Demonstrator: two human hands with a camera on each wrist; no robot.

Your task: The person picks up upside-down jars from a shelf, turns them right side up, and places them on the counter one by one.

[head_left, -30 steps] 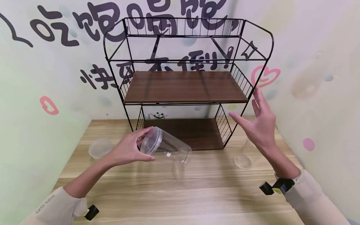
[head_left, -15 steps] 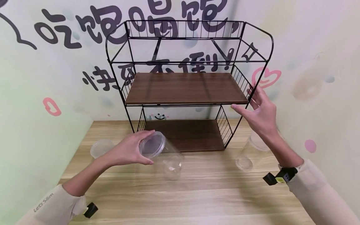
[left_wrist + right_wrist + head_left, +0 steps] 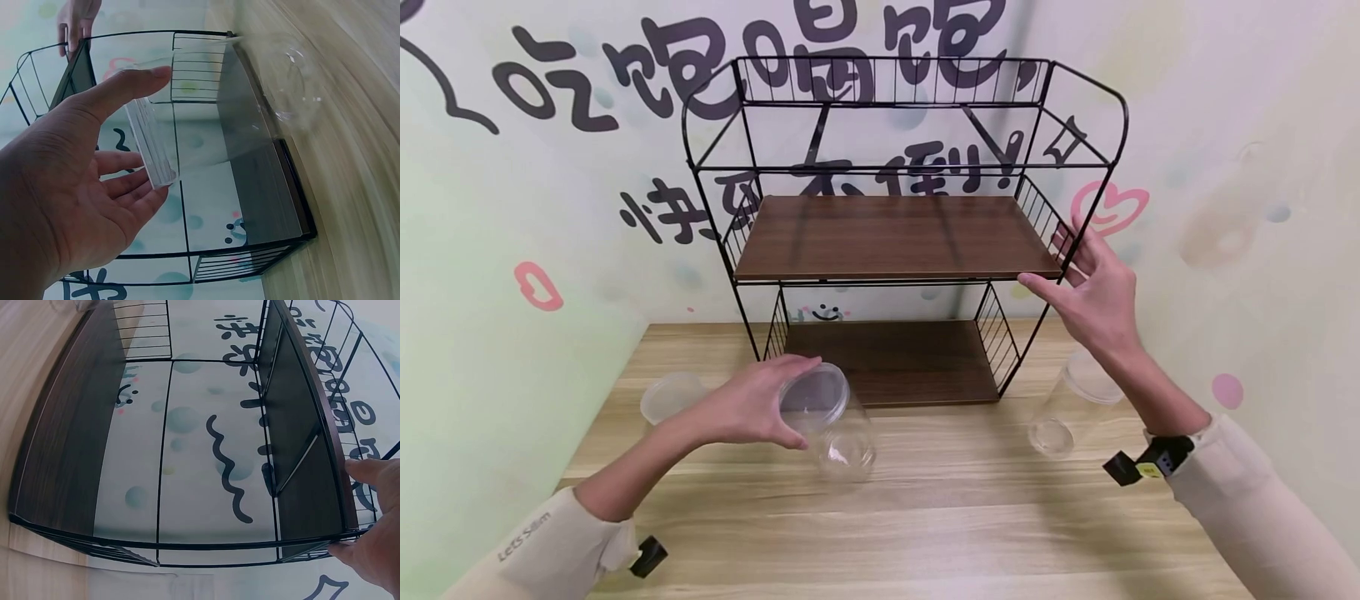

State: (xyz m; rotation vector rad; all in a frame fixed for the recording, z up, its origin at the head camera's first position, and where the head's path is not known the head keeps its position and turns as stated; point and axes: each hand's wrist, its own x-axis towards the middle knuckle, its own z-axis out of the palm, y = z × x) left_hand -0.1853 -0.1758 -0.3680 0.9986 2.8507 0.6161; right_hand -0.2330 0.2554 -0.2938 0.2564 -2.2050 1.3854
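Observation:
In the head view my left hand (image 3: 748, 404) grips a clear plastic jar (image 3: 844, 437) round its lid, thumb on the near side and fingers on the far side. The jar leans slightly, its base low over the table in front of the rack. In the left wrist view the lid (image 3: 150, 140) lies between thumb and fingers. My right hand (image 3: 1097, 300) holds the right side of a black wire rack (image 3: 895, 168), thumb at the front edge of its middle brown board (image 3: 895, 237) and fingers behind the side post.
A second clear jar (image 3: 1071, 404) with a lid stands on the table (image 3: 925, 533) right of the rack, below my right forearm. At the left lies a round translucent container (image 3: 672, 398). The rack's lower board (image 3: 917, 362) sits near the tabletop. Lettered walls enclose the table.
My left hand has turned the jar from lying aslant to nearly upright and lowered it slightly. My right hand has closed in on the rack's side post and board edge.

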